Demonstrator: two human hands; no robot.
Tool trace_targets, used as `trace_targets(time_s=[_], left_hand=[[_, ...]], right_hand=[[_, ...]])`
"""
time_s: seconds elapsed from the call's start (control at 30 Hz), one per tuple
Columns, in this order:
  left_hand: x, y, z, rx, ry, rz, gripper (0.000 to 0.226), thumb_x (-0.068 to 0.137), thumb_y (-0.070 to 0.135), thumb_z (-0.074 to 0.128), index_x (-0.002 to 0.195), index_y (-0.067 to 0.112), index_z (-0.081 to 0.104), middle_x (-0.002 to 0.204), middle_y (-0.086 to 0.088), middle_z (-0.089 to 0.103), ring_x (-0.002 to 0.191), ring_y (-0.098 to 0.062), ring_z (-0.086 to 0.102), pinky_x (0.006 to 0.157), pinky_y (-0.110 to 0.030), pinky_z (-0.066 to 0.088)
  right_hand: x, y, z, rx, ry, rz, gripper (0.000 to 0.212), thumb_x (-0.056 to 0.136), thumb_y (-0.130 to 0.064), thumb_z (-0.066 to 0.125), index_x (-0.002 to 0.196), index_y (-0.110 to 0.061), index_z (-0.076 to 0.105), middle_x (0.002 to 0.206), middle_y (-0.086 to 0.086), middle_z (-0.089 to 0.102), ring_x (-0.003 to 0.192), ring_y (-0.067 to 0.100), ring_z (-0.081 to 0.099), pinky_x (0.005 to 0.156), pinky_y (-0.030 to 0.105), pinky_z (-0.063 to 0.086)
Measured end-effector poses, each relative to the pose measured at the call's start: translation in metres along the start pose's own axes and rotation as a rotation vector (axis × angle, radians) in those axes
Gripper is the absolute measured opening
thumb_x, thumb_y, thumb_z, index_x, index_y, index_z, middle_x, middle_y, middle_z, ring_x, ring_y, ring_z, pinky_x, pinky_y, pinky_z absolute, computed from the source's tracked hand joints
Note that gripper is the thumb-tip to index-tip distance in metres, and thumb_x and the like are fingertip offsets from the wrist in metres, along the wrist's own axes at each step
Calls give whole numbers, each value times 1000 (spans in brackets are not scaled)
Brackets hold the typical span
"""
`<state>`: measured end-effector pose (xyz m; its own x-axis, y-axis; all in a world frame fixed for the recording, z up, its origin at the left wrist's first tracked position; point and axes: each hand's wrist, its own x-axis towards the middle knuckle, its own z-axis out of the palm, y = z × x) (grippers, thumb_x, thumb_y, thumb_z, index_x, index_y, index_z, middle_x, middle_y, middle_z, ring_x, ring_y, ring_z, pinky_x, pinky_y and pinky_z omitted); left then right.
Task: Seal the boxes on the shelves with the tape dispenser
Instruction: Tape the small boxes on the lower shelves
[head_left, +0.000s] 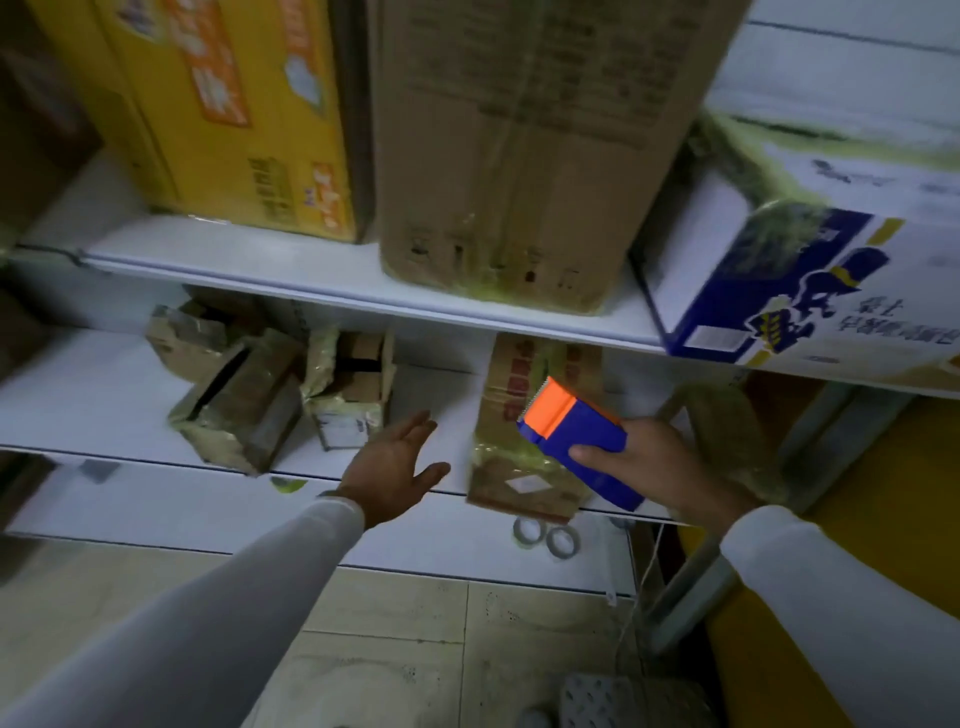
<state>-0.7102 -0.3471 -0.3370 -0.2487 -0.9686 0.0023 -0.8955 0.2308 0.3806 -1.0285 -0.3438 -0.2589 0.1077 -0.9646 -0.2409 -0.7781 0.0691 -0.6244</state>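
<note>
Right hand (657, 462): fingers and thumb curled round the tape dispenser (579, 441), which we see held in front of the upright brown box (524, 467) on the middle shelf (104, 395), orange end up.
Left hand (395, 465): fingers straight and spread, palm toward that box, holding nothing, just left of the box and not touching it.
Landmark box: stands at the front edge of the middle shelf; glossy tape already shows on its lower face.
Other boxes: two crumpled small boxes (244, 405) (348, 400) lie left of the landmark box, well apart from it; large cartons (519, 156) sit on the shelf above it.
Spare tape: two rolls (545, 536) lie on the shelf below the landmark box.
Step in hand: we judge this as the approach, with dispenser ready and free hand reaching to steady the box.
Next move: we would brace the box with the left hand, set the toothed end on a flap seam, then draw the tape along it with steady pressure.
Caution: the box overhangs the shelf edge slightly and could tip.
</note>
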Motion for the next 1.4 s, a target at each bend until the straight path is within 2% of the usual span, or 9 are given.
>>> trace_targets(time_s=[0.17, 0.27, 0.43, 0.63, 0.8, 0.97, 1.1, 1.2, 1.4], left_hand=[[-29, -80, -31, 38, -22, -1, 63, 92, 48, 51, 145, 16, 37, 155, -3, 29, 139, -22, 33, 112, -31, 26], [-38, -114, -51, 42, -16, -42, 60, 92, 46, 52, 142, 16, 40, 150, -4, 37, 131, -26, 43, 107, -33, 34], [-36, -147, -70, 55, -10, -56, 54, 90, 41, 59, 134, 13, 47, 137, -8, 51, 116, -31, 53, 96, -37, 42], [-20, -145, -68, 33, 14, -122, 55, 88, 43, 59, 134, 15, 46, 136, -6, 50, 118, -29, 52, 96, -40, 43], [5, -138, -57, 56, 26, -189, 66, 84, 55, 58, 137, 21, 39, 139, -2, 45, 119, -28, 51, 97, -42, 45], [37, -129, -39, 45, 82, -215, 77, 80, 62, 59, 143, 26, 31, 150, -6, 31, 136, -30, 32, 109, -45, 29], [59, -122, -27, 104, 145, -217, 86, 74, 64, 64, 142, 23, 30, 140, -12, 33, 129, -34, 33, 106, -49, 33], [66, -119, -16, 220, 109, -204, 88, 74, 65, 62, 144, 26, 25, 136, -14, 32, 126, -37, 30, 107, -54, 28], [67, -137, 3, 263, 80, -181, 71, 75, 63, 61, 128, 19, 48, 127, -15, 40, 120, -39, 34, 107, -53, 26]], right_hand=[[1, -73, 58, -4, -6, -11, 35, 81, -55, 73, 84, -20, 67, 76, -7, 72, 70, 3, 68, 61, 21, 46], [2, -105, 92, 77, 2, -15, 30, 84, -50, 71, 83, -22, 63, 68, -11, 69, 61, -5, 64, 54, 10, 40], [9, -128, 132, 145, -46, -10, 30, 86, -49, 70, 95, -22, 60, 79, -8, 69, 74, 8, 68, 62, 21, 48], [26, -124, 144, 219, -15, -5, 29, 83, -51, 72, 84, -26, 57, 69, -15, 68, 63, -5, 65, 57, 14, 43], [35, -104, 148, 258, 35, -16, 29, 82, -48, 73, 84, -23, 59, 72, -8, 70, 67, 6, 68, 65, 25, 53], [32, -92, 144, 226, -11, 8, 30, 86, -47, 70, 84, -18, 62, 72, 1, 70, 66, 11, 67, 67, 29, 51], [31, -93, 142, 212, 33, 53, 30, 85, -45, 73, 85, -17, 62, 73, 1, 70, 66, 6, 65, 62, 18, 46], [29, -95, 148, 207, 101, 76, 29, 82, -44, 76, 86, -20, 60, 74, -4, 69, 69, 1, 65, 63, 12, 46], [26, -102, 170, 161, 152, 145, 30, 80, -47, 77, 77, -26, 56, 63, -12, 62, 63, -14, 59, 59, 4, 41]])
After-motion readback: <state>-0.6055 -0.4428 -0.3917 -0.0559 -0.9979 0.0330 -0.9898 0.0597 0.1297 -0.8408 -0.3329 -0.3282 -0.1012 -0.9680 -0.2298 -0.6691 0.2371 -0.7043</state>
